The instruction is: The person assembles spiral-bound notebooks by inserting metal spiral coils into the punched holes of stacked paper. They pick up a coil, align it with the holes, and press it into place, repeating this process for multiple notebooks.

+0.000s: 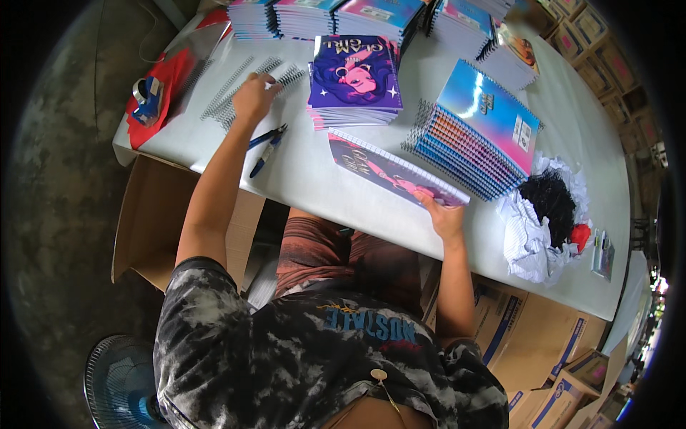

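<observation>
The left hand [253, 99] is over the loose coils [291, 74], upper left, its grip impossible to tell; the right hand [446, 216] pinches a tilted notebook [386, 170] mid-frame; best, probably, to keep its punched edge unobstructed and separate single coils without snagging neighbours.

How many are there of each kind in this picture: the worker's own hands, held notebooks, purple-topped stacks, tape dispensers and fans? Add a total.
Own hands, left hand and right hand: 2
Held notebook: 1
Purple-topped stack: 1
Tape dispenser: 1
Fan: 1
Total: 6
</observation>
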A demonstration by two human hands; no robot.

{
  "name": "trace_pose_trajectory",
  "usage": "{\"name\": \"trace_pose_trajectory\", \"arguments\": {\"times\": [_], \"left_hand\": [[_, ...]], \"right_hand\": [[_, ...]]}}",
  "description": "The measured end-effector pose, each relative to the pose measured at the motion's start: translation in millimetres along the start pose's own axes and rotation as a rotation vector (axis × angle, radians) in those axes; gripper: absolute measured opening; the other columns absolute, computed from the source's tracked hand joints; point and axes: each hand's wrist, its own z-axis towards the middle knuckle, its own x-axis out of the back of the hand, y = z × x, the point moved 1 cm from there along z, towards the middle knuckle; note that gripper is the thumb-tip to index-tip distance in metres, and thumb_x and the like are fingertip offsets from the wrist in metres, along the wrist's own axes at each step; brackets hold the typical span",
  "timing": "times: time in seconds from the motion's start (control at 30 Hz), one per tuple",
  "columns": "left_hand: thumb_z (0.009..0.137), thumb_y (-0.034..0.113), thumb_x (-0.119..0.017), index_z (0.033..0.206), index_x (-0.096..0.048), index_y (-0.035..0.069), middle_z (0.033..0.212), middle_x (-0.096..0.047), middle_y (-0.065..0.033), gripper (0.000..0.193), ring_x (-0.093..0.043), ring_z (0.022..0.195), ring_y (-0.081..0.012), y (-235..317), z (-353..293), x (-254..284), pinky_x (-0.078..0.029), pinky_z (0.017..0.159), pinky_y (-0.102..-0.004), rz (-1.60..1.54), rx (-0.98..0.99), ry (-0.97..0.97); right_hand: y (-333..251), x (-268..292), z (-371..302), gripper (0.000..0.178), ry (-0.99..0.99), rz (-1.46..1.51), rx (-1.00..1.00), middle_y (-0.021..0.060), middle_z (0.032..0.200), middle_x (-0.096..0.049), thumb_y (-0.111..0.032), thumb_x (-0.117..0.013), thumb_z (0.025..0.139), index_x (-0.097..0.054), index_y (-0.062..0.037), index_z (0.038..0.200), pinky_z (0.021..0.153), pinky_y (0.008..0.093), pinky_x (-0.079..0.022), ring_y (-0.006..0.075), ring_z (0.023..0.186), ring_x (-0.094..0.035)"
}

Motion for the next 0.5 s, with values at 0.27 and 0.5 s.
{"name": "trace_pose_trajectory", "arguments": {"times": [0.27, 0.5], "left_hand": [[0.081, 0.018, -0.040, 0.111, -0.054, -0.002, 0.073, -0.053, -0.0060, 0.039, -0.049, 0.070, -0.0150, 66.7, -34.8, 89.7, -0.042, 0.069, -0.0274, -0.819, -0.213, -0.155], [0.091, 0.040, -0.045, 0.117, -0.050, 0.002, 0.086, -0.062, -0.0177, 0.046, -0.059, 0.081, -0.0233, 119.2, -96.5, 82.9, -0.044, 0.075, -0.0335, -0.690, -0.256, -0.510]], "right_hand": [[-39.7, 3.4, 17.6, 0.022, 0.080, 0.016, 0.110, 0.0045, 0.092, -0.064, -0.001, -0.066, 0.078, -0.062, 0.0010, 0.100, 0.076, 0.0228, -0.046, 0.0091, 0.081, -0.058], [-45.1, -5.5, 21.4, 0.026, 0.066, 0.027, 0.126, 0.0048, 0.092, -0.064, -0.002, -0.065, 0.079, -0.061, 0.0026, 0.104, 0.076, 0.0218, -0.045, 0.0082, 0.083, -0.057]]}}
